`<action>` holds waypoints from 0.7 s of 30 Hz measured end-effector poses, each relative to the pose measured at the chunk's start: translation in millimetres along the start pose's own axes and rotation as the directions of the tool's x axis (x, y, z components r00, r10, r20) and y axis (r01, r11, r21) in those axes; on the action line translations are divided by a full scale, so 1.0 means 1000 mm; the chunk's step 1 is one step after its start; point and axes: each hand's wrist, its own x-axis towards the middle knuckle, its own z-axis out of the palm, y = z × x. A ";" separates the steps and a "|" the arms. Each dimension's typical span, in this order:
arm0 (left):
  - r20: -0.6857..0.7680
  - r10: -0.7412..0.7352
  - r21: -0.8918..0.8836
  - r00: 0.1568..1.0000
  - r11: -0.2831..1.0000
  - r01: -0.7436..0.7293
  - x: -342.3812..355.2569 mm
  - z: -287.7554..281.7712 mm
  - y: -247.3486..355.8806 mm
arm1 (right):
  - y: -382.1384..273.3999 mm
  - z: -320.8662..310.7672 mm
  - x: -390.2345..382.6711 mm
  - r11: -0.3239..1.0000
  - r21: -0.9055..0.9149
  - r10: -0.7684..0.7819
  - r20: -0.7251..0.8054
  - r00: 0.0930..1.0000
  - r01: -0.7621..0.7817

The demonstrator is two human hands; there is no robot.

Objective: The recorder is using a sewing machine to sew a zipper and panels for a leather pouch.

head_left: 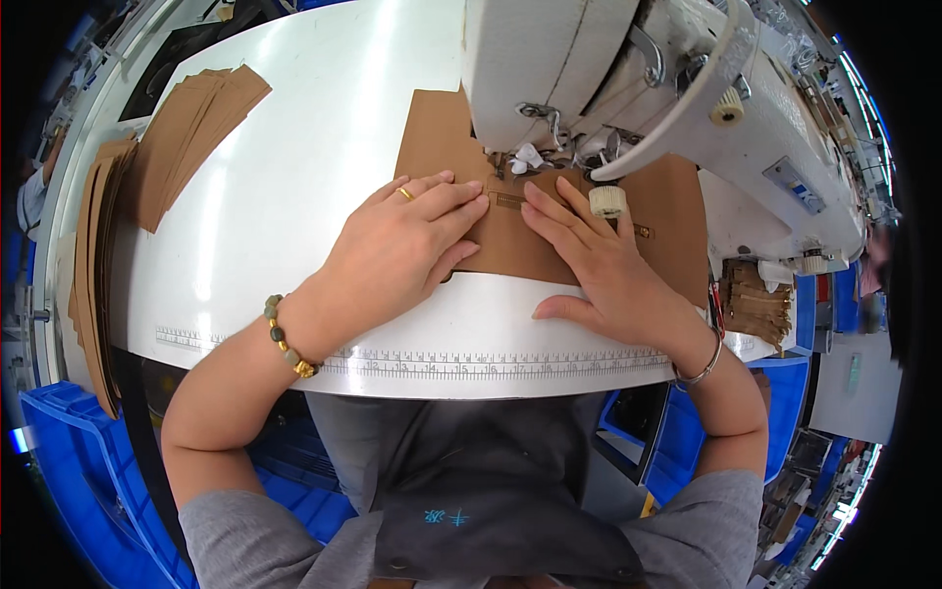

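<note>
A brown panel (432, 128) lies flat on the white tabletop under a sewing machine (618, 88). A dark narrow strip (509, 200), possibly a zipper, runs across it near the needle area, which is partly hidden by small metal parts. My left hand (392, 245) rests on the panel left of the needle area, fingers laid flat and fingertips near the strip's left end. My right hand (599, 265) lies palm down with fingers spread on the panel to the right of that, its thumb reaching onto the white top. Neither hand grips anything.
Fanned brown pieces (196, 128) and a taller stack (98, 245) lie at the left. A bundle of brown strips (765, 304) sits at the right. Blue bins (69, 432) stand below both sides of the table. A ruler scale (461, 366) marks the front edge; another person (34, 191) is at far left.
</note>
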 end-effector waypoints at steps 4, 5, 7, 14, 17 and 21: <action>0.027 -0.011 0.024 1.000 1.000 0.010 0.002 0.002 0.001 | 0.009 -0.004 0.000 1.000 0.000 0.004 0.038 0.999 -0.004; 0.015 -0.023 0.024 1.000 0.999 0.022 0.003 0.003 0.001 | 0.012 -0.004 0.001 1.000 0.005 0.018 0.050 0.999 -0.019; -0.004 -0.017 0.033 1.000 0.999 0.017 0.004 0.006 0.001 | 0.017 -0.005 0.001 0.999 0.042 0.007 0.054 0.999 -0.009; -0.041 -0.039 0.060 0.998 0.997 0.041 0.005 0.015 0.000 | 0.023 -0.009 0.004 0.997 0.070 0.026 0.065 0.998 -0.031; -0.050 -0.048 0.043 0.998 0.998 0.050 0.006 0.017 0.000 | 0.024 -0.011 0.007 0.998 0.059 0.015 0.082 0.997 -0.020; -0.067 -0.035 0.046 0.997 0.998 0.038 0.005 0.017 0.000 | 0.028 -0.009 -0.002 0.998 0.055 -0.034 0.015 0.999 0.033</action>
